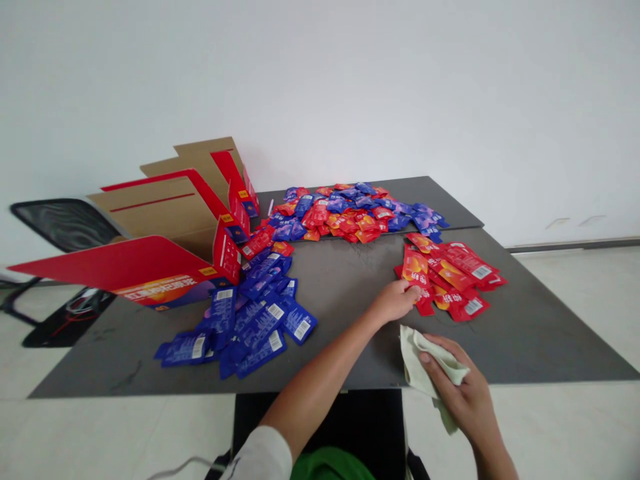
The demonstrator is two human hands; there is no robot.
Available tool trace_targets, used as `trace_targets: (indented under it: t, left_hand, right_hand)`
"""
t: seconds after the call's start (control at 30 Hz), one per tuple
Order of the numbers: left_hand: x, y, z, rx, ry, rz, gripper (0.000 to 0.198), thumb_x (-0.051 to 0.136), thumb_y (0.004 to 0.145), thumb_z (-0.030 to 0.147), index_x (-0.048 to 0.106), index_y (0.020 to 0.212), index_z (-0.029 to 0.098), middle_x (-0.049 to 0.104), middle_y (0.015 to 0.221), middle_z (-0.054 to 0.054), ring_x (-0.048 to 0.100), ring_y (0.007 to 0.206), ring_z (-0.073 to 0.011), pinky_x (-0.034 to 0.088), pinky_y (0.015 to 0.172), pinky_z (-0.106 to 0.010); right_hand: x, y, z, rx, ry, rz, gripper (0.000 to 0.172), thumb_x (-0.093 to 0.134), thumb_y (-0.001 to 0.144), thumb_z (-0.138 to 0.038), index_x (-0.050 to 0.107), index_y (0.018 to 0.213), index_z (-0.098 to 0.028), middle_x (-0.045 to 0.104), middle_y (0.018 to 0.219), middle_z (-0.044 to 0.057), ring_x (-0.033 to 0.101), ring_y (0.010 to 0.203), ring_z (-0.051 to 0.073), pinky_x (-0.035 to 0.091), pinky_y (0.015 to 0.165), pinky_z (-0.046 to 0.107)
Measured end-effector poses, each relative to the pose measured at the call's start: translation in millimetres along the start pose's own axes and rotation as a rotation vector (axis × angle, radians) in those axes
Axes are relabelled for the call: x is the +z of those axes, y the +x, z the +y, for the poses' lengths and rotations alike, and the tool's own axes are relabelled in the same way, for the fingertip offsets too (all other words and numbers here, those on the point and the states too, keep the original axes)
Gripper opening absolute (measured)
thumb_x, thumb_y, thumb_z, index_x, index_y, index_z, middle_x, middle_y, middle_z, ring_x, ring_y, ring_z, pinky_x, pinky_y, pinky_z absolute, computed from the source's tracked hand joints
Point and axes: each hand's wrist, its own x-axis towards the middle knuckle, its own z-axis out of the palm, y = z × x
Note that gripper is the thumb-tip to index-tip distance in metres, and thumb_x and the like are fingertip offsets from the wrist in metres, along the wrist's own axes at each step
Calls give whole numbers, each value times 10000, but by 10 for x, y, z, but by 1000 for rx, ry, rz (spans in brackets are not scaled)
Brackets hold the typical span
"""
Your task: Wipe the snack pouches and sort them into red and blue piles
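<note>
The right hand (453, 387) is clutching one pale cloth (430, 360) just above the counter (340, 280). The left hand (395, 301) is lying half-closed against one pile of red packets (450, 277), though whether it is holding one I cannot tell. One pile of blue packets (240, 327) and one mixed red-and-blue pile (350, 213) are lying farther off, around one open cardboard box (165, 220).

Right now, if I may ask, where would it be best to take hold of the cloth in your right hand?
Grip the loose corner of the cloth from the near side. The rest is bunched under your right hand, while this corner hangs free past the table edge.
</note>
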Motion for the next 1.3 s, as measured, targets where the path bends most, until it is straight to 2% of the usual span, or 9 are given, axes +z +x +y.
trace_targets:
  t: [0.13, 0.27, 0.43, 0.53, 0.67, 0.73, 1.0, 1.2, 1.3]
  left_hand:
    - [11, -68, -25, -39, 68, -110, 429, 417, 1088, 384, 744, 994, 123, 758, 899, -41, 557, 573, -97, 466, 626, -229]
    - [38, -71, 9, -51, 166, -179, 514, 375, 1101, 377, 762, 884, 117, 743, 794, -43, 561, 566, -105, 464, 608, -221]
    - [54, -54, 43, -12, 302, -204, 516, 356, 1113, 411, 803, 1068, 157, 717, 707, -12, 653, 645, -134, 500, 673, -222]
    - [36, -63, 51, 20, 399, -171, 502, 376, 1107, 417, 803, 1012, 172, 746, 746, -39, 718, 759, -174, 536, 761, -258]
    - [5, -92, 36, 75, 527, -88, 435, 417, 1100, 393, 778, 994, 177, 808, 1033, -106, 749, 1033, -241, 546, 950, -340]
    - [-1, -105, 10, 104, 579, -66, 399, 453, 1093, 411, 769, 1018, 181, 804, 1108, -119, 745, 1093, -261, 546, 970, -359]
    - [71, -165, -115, 191, 711, -21, 455, 442, 1095, 551, 749, 1035, 222, 809, 1081, -96, 765, 1076, -282, 569, 890, -369]
    - [96, -208, -147, 225, 738, 18, 455, 410, 1102, 548, 736, 995, 248, 811, 1015, -60, 778, 992, -248, 556, 792, -313]
    - [118, -232, -181, 274, 709, 88, 425, 436, 1099, 529, 721, 952, 251, 801, 946, -42, 773, 919, -225, 530, 740, -284]
  right_hand:
    - [3, -4, 20, 1, -23, 1, 352, 726, 931, -508, 761, 1183, -264, 782, 1168, 69, 758, 1032, 245, 603, 943, 336]
    - [5, -3, 33, -12, -26, 5, 338, 727, 934, -498, 761, 1176, -266, 783, 1147, 64, 759, 1010, 234, 605, 927, 320]
    - [1, -2, 29, 8, -23, -8, 355, 722, 933, -508, 761, 1178, -254, 782, 1156, 76, 757, 1016, 241, 608, 936, 333]
    - [-2, 0, 7, 25, -27, -3, 362, 726, 925, -519, 767, 1164, -250, 783, 1144, 79, 758, 997, 242, 611, 927, 335]
    - [-6, 2, -18, 36, -30, 4, 360, 732, 914, -530, 775, 1138, -252, 787, 1117, 75, 761, 968, 240, 612, 927, 338]
    - [-7, 0, -20, 37, -32, 11, 364, 732, 909, -536, 777, 1128, -249, 788, 1119, 78, 762, 977, 245, 613, 922, 337]
    - [-7, -3, 15, 63, -37, 4, 399, 739, 897, -553, 772, 1151, -248, 787, 1136, 79, 762, 994, 257, 612, 940, 352]
    - [-6, -5, 40, 49, -11, -5, 398, 738, 897, -546, 771, 1159, -248, 788, 1132, 80, 765, 963, 252, 620, 911, 344]
    - [-2, -5, 57, 49, -20, -5, 405, 737, 893, -559, 775, 1148, -247, 791, 1123, 79, 768, 956, 249, 623, 904, 338]
